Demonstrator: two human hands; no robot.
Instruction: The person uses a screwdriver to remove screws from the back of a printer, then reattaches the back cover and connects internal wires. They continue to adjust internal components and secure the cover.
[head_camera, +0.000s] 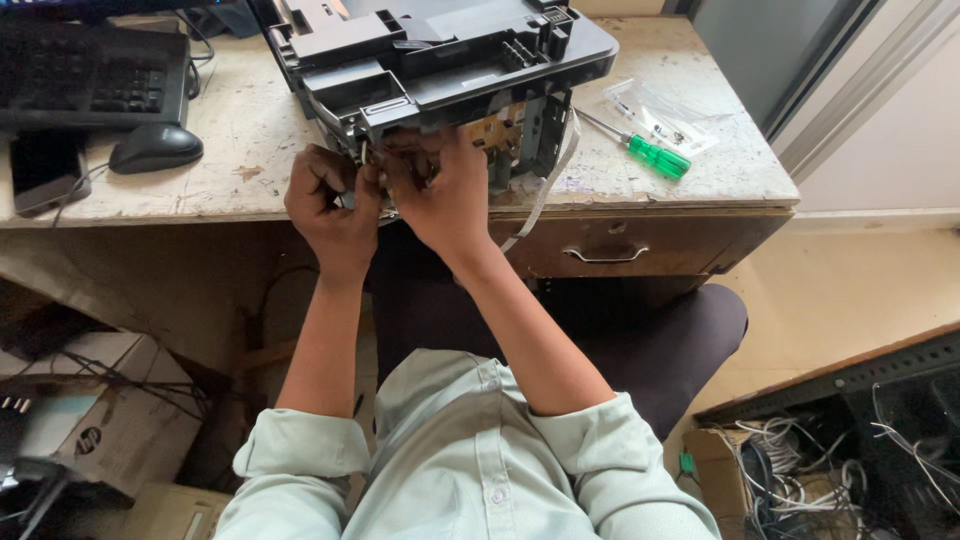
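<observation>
Head view, looking down at a worn wooden desk (250, 130) across the top of the frame. A dark grey printer chassis (440, 60), covers off, sits at top centre, its near edge overhanging the desk front.

Left hand (330, 205), centre-left: fingers curled tight against the chassis's lower near corner, pinching a small part there; the part itself is too hidden to identify. Right hand (445, 195), touching the left: palm down, fingers pushed into the chassis underside beside a tan circuit board (495, 130); whether it grips anything cannot be told.

A white flat ribbon cable (545, 185) hangs from the chassis over the desk edge.

Right of chassis: green-handled screwdriver (650, 155), clear plastic bag (660, 115). Upper left: black keyboard (90, 75), mouse (155, 148), phone (45, 170).
</observation>
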